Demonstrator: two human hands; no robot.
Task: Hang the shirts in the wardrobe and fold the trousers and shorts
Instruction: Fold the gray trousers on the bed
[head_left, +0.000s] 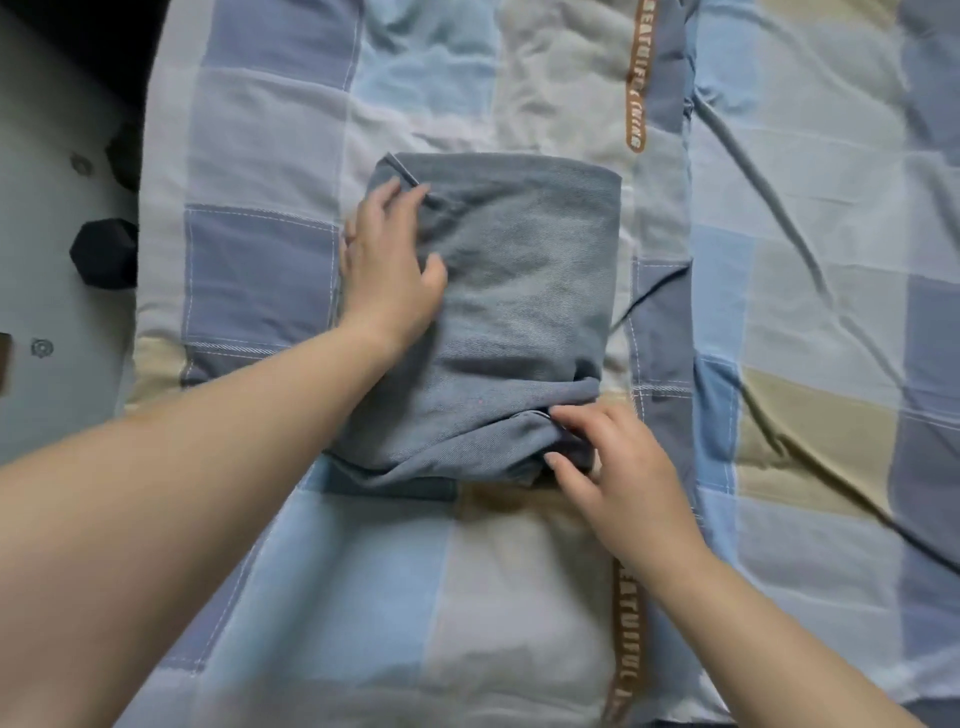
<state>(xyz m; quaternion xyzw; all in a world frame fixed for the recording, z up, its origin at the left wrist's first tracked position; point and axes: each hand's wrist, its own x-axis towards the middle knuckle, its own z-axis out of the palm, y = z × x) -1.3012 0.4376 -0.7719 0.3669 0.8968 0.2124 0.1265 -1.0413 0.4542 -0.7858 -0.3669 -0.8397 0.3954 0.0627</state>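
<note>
Checked bedding in pale blue, slate blue, cream and white covers the bed (779, 260), which fills nearly the whole head view. A brown band with white lettering (640, 78) runs along the quilt at the top, and a second such band (629, 639) lies lower down near the right forearm. To the left of the bed a strip of pale grey floor (36, 234) shows, with a dark, faceted object (104, 253) lying on it close to the bed's edge.

In the middle of the quilt lies a grey-blue denim garment (519, 291), folded into a rough rectangle; whether it is trousers or shorts cannot be told from the folded bundle. Its far edge is straight and flat, while the near edge is bunched into thick layered folds.

The left hand (387, 270) rests palm down on the left side of the garment, its fingers (387, 200) straight and slightly spread, reaching toward the far left corner, the thumb lying across the cloth. The right hand (618, 478) is at the near right corner of the bundle, where its thumb and fingertips are curled onto the bunched layers and pinch the edge of the fold. Both forearms are bare and reach in from the bottom of the view.
</note>
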